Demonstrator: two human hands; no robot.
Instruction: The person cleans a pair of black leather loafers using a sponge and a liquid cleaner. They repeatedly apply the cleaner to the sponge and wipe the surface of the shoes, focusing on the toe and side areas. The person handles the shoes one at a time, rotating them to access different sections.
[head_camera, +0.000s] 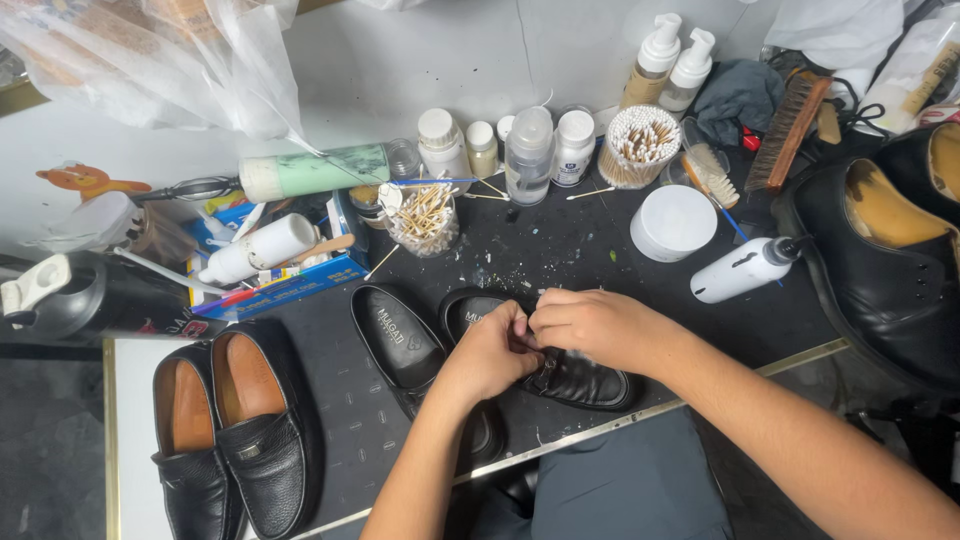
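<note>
Two black loafers lie side by side on the dark worktop. My left hand (492, 352) and my right hand (582, 326) meet over the right-hand loafer (585, 381), fingers pinched together at its strap and buckle. Something small and pale shows under my right fingers; I cannot tell what it is. The other loafer of that pair (397, 343) lies just left of my left hand, its dark insole facing up. My left forearm covers part of its toe.
A second pair of black loafers with tan linings (232, 432) sits at the lower left. Bottles, a cup of cotton swabs (637, 146), a white jar (672, 222), a white spray bottle (745, 268), brushes (787, 130) and a large black shoe (885, 262) crowd the back and right.
</note>
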